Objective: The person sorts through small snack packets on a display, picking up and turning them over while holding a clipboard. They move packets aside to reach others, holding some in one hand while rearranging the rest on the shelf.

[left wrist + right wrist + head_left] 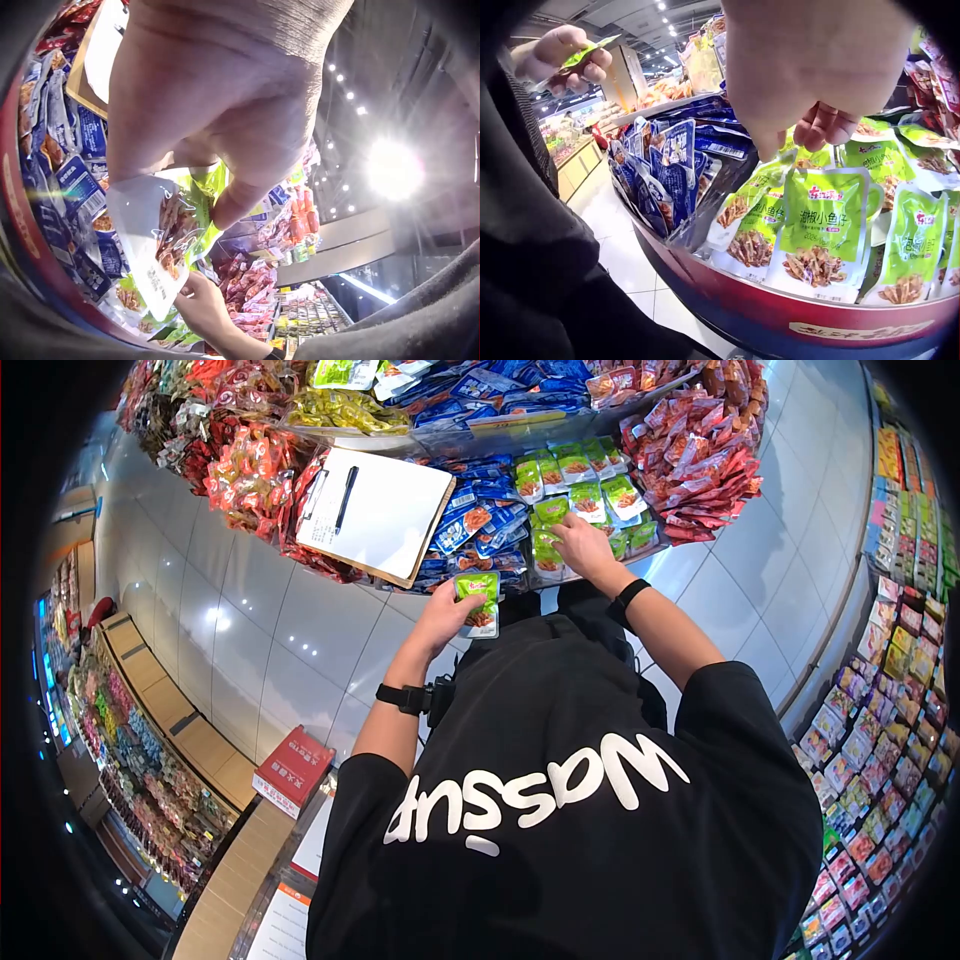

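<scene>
My left hand point(447, 618) grips a green-and-white snack packet point(482, 606) by its side, thumb across the front, in front of the display bin. In the left wrist view the packet point(166, 244) shows its clear window with brown contents. My right hand point(588, 547) reaches into the bin among upright green packets of small dried fish point(587, 502). In the right wrist view its fingers are curled, with thumb and fingertips pinching the top corner of a tilted green packet point(756, 217). Another green packet point(823, 232) stands right beside that one.
Blue snack packets point(470, 520) fill the neighbouring compartment. A clipboard point(378, 515) with paper and a black pen point(347, 498) lies across the bin to the left. Red packets point(690, 460) are heaped at the right. The bin's curved red rim point(780, 304) runs along the front.
</scene>
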### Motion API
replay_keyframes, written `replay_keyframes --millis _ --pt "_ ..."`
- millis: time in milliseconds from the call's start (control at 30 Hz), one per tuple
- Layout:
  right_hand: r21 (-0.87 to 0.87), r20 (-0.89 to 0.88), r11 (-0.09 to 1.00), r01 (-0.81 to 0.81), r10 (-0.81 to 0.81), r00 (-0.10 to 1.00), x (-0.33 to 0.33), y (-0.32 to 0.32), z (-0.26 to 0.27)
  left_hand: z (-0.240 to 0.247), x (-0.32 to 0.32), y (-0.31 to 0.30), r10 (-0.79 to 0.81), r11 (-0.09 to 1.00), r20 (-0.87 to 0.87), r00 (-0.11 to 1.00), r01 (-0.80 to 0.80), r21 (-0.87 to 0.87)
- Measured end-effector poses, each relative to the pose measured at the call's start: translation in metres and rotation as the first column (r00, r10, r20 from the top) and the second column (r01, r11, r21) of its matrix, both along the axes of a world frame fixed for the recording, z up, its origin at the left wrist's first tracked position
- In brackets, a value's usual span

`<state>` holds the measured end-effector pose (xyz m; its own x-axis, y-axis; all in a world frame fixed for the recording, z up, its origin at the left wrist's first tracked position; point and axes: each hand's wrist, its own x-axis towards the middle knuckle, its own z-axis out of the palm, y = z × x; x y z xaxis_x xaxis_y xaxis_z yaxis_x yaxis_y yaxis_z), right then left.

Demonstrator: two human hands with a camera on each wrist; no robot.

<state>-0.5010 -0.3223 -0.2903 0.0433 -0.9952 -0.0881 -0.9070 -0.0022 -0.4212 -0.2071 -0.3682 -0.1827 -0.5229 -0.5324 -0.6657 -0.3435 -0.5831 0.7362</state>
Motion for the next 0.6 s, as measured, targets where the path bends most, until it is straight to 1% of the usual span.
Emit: replay_keyframes --millis 67,167,267,300,367,400,467,500,533,600 --pt "-0.007 0.019 0.999 -0.050 0.050 0.999 -0.001 0.001 0.003 0.001 -0.003 -0.001 0.014 1.000 -0.006 1.000 -0.014 0.013" --pt "0.009 -0.030 0.990 -0.138 0.138 0.990 0.003 0.008 -0.003 0.005 -0.006 -0.004 0.008 1.000 -0.019 1.000 -0.008 0.013" --pt "-0.103 -0.141 0.986 -0.135 0.120 0.983 0.014 0.013 0.007 0.006 -0.009 -0.006 0.005 1.000 -0.032 0.999 -0.005 0.006" --pt "-0.035 -0.203 0.980 -0.196 0.185 0.962 0.015 0.016 0.000 0.006 -0.009 -0.005 0.008 1.000 -0.035 0.999 -0.008 0.006" --pt "-0.092 -0.260 0.958 -0.273 0.242 0.935 0.013 0.020 -0.017 0.006 -0.010 -0.005 0.003 1.000 -0.043 0.999 -0.003 0.005" --pt "-0.119 -0.289 0.943 -0.310 0.265 0.920 0.014 0.019 -0.015 0.005 -0.010 -0.006 -0.001 1.000 -0.047 0.999 0.001 0.004" --pt "-0.187 -0.219 0.940 -0.287 0.245 0.945 0.011 0.019 -0.007 0.003 -0.009 -0.007 -0.028 0.999 -0.039 0.999 0.027 -0.019" --pt "-0.220 -0.184 0.936 -0.274 0.236 0.954 0.011 0.016 0.007 0.003 -0.009 -0.007 -0.041 0.999 -0.035 0.999 0.040 -0.030" --pt "-0.222 -0.052 0.957 -0.184 0.177 0.983 0.014 0.013 0.023 0.003 -0.009 -0.008 -0.052 0.998 -0.037 0.998 0.051 -0.029" --pt "-0.187 0.212 0.982 -0.011 0.051 0.976 0.023 0.005 0.053 0.003 -0.010 -0.008 -0.070 0.997 -0.042 0.997 0.069 -0.024"
